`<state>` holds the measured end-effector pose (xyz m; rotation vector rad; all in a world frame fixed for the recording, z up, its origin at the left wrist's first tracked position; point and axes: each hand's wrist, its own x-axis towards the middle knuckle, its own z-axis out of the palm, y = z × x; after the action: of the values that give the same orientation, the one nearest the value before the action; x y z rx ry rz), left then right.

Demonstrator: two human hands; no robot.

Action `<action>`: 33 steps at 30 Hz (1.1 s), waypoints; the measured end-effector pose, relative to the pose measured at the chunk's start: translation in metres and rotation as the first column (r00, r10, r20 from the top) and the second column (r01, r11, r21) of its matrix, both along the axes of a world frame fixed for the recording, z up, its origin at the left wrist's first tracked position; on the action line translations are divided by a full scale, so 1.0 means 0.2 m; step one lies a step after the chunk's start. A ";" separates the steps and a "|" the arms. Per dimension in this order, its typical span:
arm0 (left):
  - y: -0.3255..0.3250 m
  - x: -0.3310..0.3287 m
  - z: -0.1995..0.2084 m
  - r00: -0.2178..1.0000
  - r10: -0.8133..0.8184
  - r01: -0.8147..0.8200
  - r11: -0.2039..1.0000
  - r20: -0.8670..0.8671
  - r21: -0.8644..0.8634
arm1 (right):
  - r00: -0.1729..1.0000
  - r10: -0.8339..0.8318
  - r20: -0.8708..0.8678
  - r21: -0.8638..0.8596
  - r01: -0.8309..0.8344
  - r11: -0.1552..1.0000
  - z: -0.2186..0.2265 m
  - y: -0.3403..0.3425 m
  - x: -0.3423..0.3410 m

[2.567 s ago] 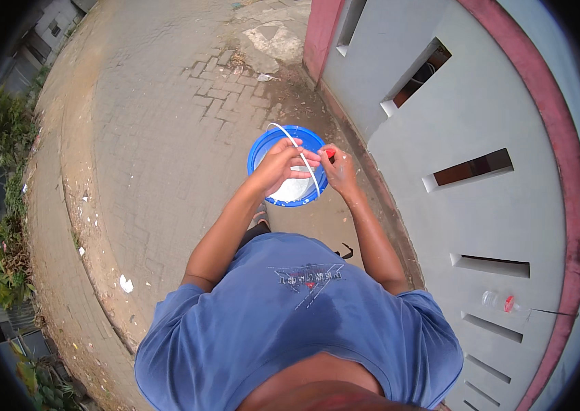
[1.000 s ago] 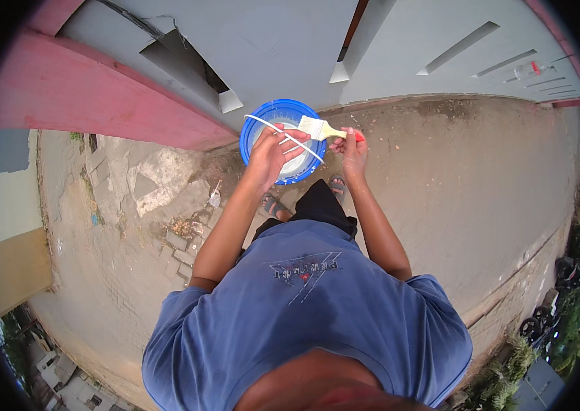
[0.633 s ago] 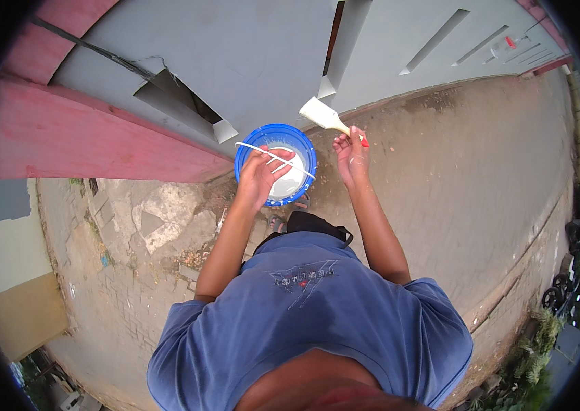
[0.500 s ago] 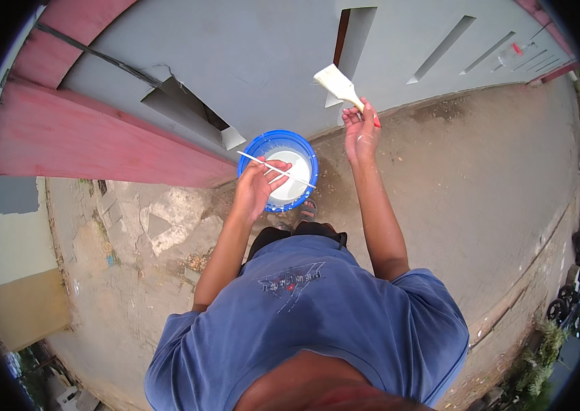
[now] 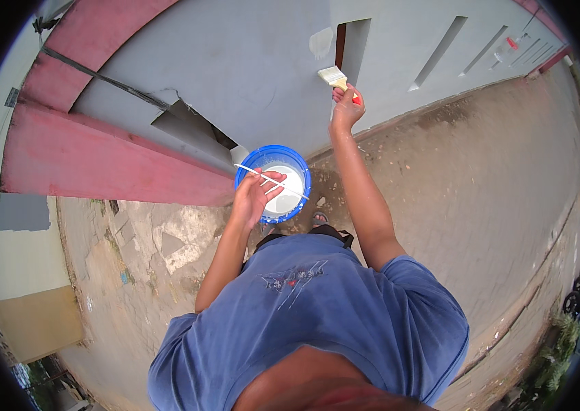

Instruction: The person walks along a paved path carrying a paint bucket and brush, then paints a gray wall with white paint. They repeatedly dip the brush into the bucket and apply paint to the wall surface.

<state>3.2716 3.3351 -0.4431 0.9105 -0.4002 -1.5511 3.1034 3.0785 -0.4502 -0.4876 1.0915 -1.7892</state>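
Note:
My left hand (image 5: 252, 202) is closed on the thin white handle (image 5: 291, 190) that crosses the mouth of a blue bucket (image 5: 241, 179). White paint (image 5: 282, 203) fills the bucket's lower part, and splashes mark its inner wall. In front and to the right, my right hand (image 5: 349, 109) grips a paintbrush (image 5: 335, 77) by its pale handle with a red end. The broad bristles are white with paint and point at the grey wall (image 5: 249, 75), next to a tall narrow slot (image 5: 355, 49). I cannot tell whether they touch it. A white paint patch (image 5: 321, 42) lies beside the slot.
A pink pillar (image 5: 119, 164) stands to the left of the bucket. Another opening (image 5: 194, 123) with a dark inside is low in the wall, near a hanging cable (image 5: 105, 77). Several slanting slots run along the wall to the right. Bare ground (image 5: 468, 205) spreads out below.
The white patch beside the slot now shows on the wall. My right hand has turned and shifted slightly left with the paintbrush. My left hand keeps its hold on the bucket handle.

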 end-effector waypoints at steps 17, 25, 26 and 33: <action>-0.07 0.26 -0.07 0.995 -0.101 0.102 0.994 -0.023 0.040 | 0.990 -0.094 -0.103 0.051 0.099 0.994 -0.03 0.00 0.10; -0.11 0.31 -0.05 0.989 -0.147 0.147 0.989 -0.006 0.027 | 0.995 -0.100 0.021 -0.516 0.096 0.851 0.85 -0.18 0.13; -0.12 0.31 -0.04 0.989 -0.151 0.151 0.988 -0.003 0.022 | 0.996 -0.091 0.025 -0.553 0.090 0.828 0.87 -0.21 0.13; -0.10 0.34 -0.05 0.993 -0.119 0.119 0.991 0.001 0.060 | 0.991 -0.119 -0.066 -0.125 0.110 0.986 -0.02 -0.04 0.17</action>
<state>3.3397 3.3158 -0.4525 0.9511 -0.4201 -1.6777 3.1369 3.0697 -0.4540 -0.5776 1.0839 -1.9599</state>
